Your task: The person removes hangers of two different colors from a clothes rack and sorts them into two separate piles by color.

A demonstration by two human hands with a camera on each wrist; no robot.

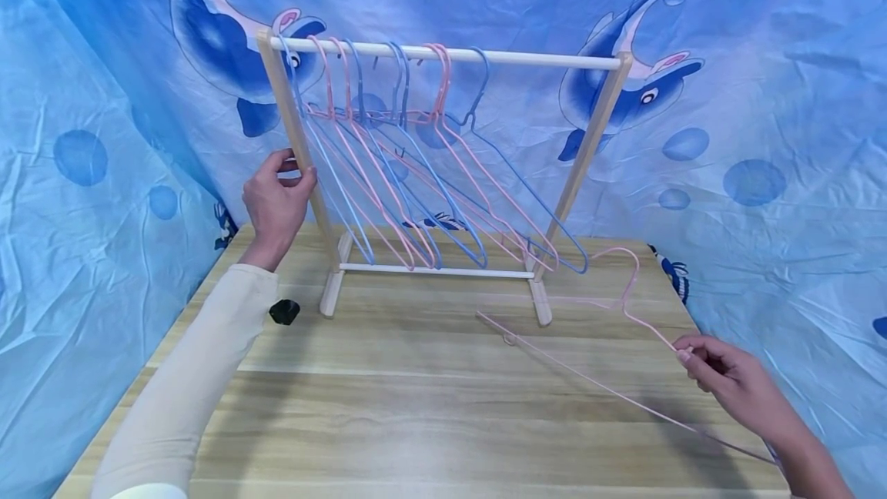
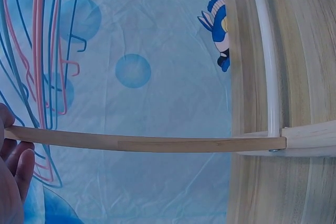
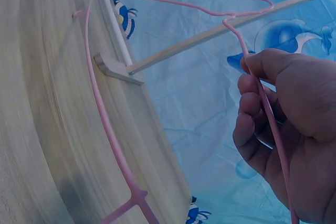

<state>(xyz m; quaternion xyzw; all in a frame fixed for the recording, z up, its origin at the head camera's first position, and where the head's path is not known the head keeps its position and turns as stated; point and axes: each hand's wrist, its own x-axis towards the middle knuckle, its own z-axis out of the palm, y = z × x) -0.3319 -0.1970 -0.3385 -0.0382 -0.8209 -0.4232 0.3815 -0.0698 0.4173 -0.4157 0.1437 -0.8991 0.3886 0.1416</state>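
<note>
A wooden rack (image 1: 589, 141) with a white top rail (image 1: 527, 58) stands at the back of the table. Several blue and pink hangers hang from the rail, the rightmost being a blue hanger (image 1: 516, 168). My left hand (image 1: 277, 195) grips the rack's left post (image 2: 157, 144) between thumb and fingers at about mid-height. Off to the right of the rack, my right hand (image 1: 734, 380) pinches one shoulder of a pink hanger (image 3: 105, 114) between thumb and fingers. That hanger's hook points toward the rack, apart from the rail, and its long bottom bar slants over the table.
The wooden table (image 1: 388, 406) spreads below the rack. Blue curtain (image 1: 783, 98) with dolphin prints surrounds it at the back and sides. A small black object (image 1: 284, 312) shows beside the left sleeve. A white lower rail (image 1: 436, 271) joins the rack's feet.
</note>
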